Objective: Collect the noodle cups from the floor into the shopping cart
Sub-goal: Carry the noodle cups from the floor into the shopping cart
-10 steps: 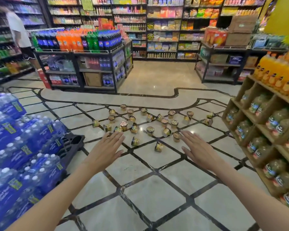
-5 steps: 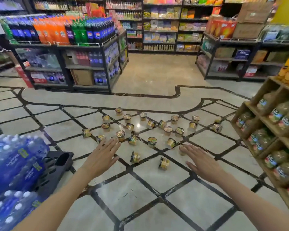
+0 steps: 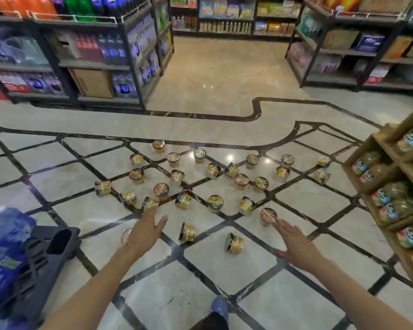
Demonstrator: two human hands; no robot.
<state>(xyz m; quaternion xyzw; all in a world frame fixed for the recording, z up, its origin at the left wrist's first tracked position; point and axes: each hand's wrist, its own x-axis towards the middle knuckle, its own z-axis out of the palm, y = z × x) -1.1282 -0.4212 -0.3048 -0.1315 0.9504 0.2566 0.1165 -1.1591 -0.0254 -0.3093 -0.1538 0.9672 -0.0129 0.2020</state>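
Many noodle cups (image 3: 214, 203) scattered on the floor (image 3: 224, 120).
Left hand (image 3: 145, 231) and right hand (image 3: 296, 241) reach out, fingers straight, spread, holding nothing.

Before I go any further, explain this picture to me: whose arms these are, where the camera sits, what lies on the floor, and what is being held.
The camera is worn on a person's head and looks forward and down, so the two bare arms reaching in from below are that person's own. The left hand and the right hand are both stretched out with straight fingers and hold nothing. On the tiled shop floor lie many scattered noodle cups, some upright, some tipped over. One tipped cup lies between the hands. No shopping cart shows. At the left are blue packs of water bottles on a dark pallet; at the right, a wooden shelf of bottles.
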